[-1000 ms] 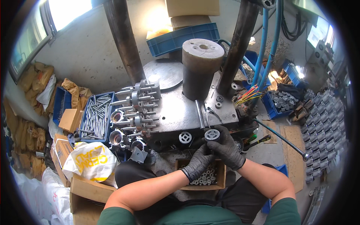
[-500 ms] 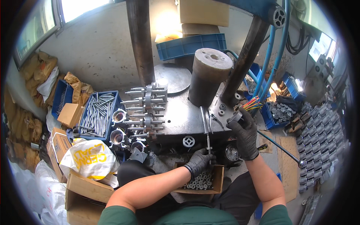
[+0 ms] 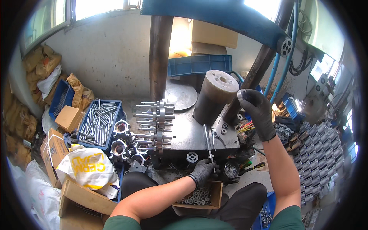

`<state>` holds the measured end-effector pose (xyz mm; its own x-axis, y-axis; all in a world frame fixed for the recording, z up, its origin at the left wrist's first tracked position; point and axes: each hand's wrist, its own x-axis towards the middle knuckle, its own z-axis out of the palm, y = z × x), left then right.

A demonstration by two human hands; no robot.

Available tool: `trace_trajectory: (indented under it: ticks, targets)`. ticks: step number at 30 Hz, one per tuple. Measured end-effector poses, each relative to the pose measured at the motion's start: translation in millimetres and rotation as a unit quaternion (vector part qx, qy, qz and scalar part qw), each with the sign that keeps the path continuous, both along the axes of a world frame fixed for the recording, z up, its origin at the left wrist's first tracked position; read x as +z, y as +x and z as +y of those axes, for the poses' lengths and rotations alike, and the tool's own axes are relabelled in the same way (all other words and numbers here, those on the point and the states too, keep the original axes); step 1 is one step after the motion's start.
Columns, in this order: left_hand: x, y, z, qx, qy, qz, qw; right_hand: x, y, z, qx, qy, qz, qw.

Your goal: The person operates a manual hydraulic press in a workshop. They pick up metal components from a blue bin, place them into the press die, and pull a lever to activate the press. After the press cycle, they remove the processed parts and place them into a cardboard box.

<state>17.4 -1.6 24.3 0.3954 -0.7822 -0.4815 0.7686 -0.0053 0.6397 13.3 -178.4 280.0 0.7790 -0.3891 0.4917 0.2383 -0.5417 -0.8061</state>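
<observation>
Blue beam [image 3: 214, 19] spans the upper view, above the bench. Below it, a steel worktop [image 3: 184, 132], dark-edged, shiny on its bare part. To the right, rows of silver ribbed housings [image 3: 320, 161], stacked.

Thick upright cylinder [image 3: 216, 96] on the worktop: dark sides, pale scuffed top with a central hole. Blue crate [image 3: 92, 144] left of the worktop, heaped with metal shafts [image 3: 98, 120]. White-and-yellow bag [image 3: 90, 166] just in front of that crate. Along the worktop's left side, a row of shafts fitted with thick discs [image 3: 159, 126], lying side by side, ends pointing left and right. Open cardboard box [image 3: 216, 193] low down between the person's knees, small ring-shaped parts in it.

Both hands in dark gloves. Right hand [image 3: 260, 111] raised to the right of the cylinder, thumb and fingers pinching a round metal piece. Left hand [image 3: 205, 172] low, at the worktop's front edge, fingers curled around the near end of a slim metal rod [image 3: 209, 142]; rod's far end near the foot of the cylinder.

Pliers [image 3: 219, 142] just right of the rod. Round metal piece [image 3: 241, 95] well above the worktop, partly covered by the glove. Small rings [image 3: 224, 128] near the pliers.
</observation>
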Motion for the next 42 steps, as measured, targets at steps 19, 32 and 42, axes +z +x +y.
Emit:
trace_trajectory:
  ticks: [19,32,42]
  targets:
    - [-15,35,-15,-0.031,0.107,-0.31,0.944,12,128,-56,-0.123,-0.343,0.156,0.918]
    - [-10,41,-9,-0.062,0.1,-0.316,0.941,28,-101,-46,0.01,-0.6,0.176,0.781]
    - [21,26,18,-0.037,0.055,-0.43,0.901,2,-316,-69,-0.111,-0.483,0.32,0.807]
